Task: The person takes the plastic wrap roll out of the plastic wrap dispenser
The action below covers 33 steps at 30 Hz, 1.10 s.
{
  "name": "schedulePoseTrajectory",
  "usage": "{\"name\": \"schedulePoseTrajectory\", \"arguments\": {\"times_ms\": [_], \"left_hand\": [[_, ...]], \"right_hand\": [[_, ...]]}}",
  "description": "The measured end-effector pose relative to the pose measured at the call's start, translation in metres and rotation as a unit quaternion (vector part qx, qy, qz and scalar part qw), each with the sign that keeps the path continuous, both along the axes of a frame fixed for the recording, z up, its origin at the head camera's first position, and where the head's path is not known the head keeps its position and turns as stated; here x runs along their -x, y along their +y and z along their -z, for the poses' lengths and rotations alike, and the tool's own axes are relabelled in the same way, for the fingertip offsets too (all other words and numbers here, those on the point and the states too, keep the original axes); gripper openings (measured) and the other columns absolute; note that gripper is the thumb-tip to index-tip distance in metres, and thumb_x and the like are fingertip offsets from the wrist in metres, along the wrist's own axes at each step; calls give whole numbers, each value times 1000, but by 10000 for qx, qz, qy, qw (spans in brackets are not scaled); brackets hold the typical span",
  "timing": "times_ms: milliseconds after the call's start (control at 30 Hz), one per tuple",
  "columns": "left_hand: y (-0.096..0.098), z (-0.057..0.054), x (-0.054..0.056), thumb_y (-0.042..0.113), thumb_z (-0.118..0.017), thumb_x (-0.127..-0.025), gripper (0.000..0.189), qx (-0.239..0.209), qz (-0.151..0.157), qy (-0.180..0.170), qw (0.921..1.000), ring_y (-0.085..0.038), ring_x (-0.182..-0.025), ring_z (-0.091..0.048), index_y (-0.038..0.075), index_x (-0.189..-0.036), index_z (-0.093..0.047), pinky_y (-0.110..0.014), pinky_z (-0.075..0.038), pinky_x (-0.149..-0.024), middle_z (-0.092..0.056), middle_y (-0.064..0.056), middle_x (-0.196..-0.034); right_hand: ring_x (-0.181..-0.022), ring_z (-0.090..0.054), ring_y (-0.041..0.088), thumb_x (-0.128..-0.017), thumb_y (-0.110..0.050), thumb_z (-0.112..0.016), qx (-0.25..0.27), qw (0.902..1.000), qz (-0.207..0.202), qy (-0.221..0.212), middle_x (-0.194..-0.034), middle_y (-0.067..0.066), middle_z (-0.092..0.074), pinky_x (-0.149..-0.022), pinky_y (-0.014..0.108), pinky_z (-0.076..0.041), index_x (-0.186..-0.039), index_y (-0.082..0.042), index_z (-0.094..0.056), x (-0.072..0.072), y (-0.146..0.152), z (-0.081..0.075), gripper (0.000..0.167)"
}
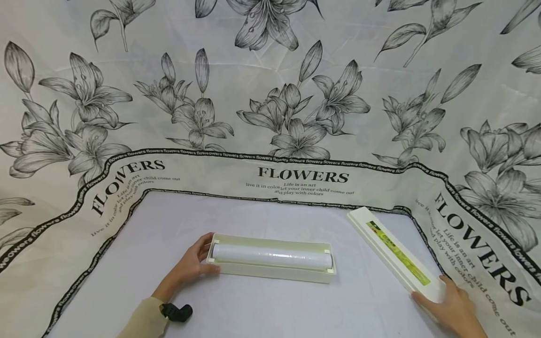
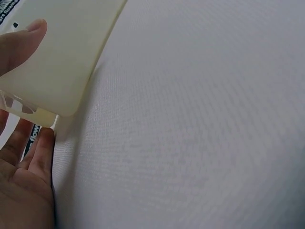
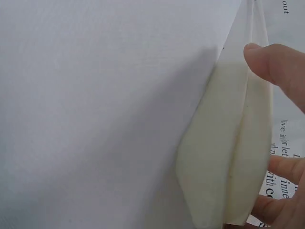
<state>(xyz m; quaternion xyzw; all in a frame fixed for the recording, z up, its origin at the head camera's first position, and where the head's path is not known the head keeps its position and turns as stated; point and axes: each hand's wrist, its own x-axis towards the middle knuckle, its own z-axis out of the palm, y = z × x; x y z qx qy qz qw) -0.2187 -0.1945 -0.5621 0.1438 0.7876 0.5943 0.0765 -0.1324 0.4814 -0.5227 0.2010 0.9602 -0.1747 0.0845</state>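
A cream plastic cling film box (image 1: 270, 276) lies lengthwise on the white table, its top uncovered. Inside it is a roll of cling film (image 1: 272, 256), shiny and whitish. My left hand (image 1: 195, 259) grips the box's left end, thumb on the front wall and fingers round the far side. In the left wrist view the thumb (image 2: 28, 40) presses the box wall (image 2: 66, 62). Off to the right, my right hand (image 1: 454, 305) holds the near end of the long lid (image 1: 397, 253), which has a yellow-green label and slants away. In the right wrist view the thumb lies across the lid (image 3: 224, 119).
White cloth covers the table (image 1: 169, 220). Behind and at both sides hangs a flower-printed curtain (image 1: 296, 117), its black-edged hem meeting the table's edges. A black strap or device (image 1: 176, 312) sits on my left wrist, by the beige sleeve.
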Motion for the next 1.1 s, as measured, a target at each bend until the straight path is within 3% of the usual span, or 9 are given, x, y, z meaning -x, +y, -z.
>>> {"name": "schedulePoseTrajectory", "arguments": {"times_ms": [300,600,833,1100], "left_hand": [[-1,1,-1,15,-91,-76,104,44,-33,-12,10000,-44,-143,-46,3,-159,-29,-42,-45,-117,-44,-23,-156],[-2,3,-1,14,-92,-75,104,-37,0,-98,9999,-44,-145,-44,4,-159,-29,-47,-42,-118,-43,-22,-157],[-3,-2,3,16,-92,-75,106,-53,37,-197,9998,-45,-146,-42,5,-159,-28,-51,-38,-119,-42,-22,-158],[-4,-7,8,16,-92,-75,106,-28,100,-316,9994,-45,-146,-42,6,-159,-28,-52,-39,-118,-41,-22,-159]], "right_hand": [[-121,-34,68,-85,-66,-72,-210,9970,-352,656,-135,55,-27,-102,78,-35,-149,24,-15,9,-10,-22,124],[-116,-42,63,-86,-58,-74,-363,9854,-891,1404,-132,52,-37,-94,76,-38,-146,25,-26,19,-39,-41,113],[-117,-43,58,-86,-56,-77,-102,9803,-1150,1600,-138,48,-36,-88,74,-41,-150,19,-25,23,-69,-52,111],[-117,-45,54,-82,-43,-83,-32,9544,-1827,2359,-132,41,-48,-93,69,-36,-148,17,-33,34,-101,-65,102]]}}
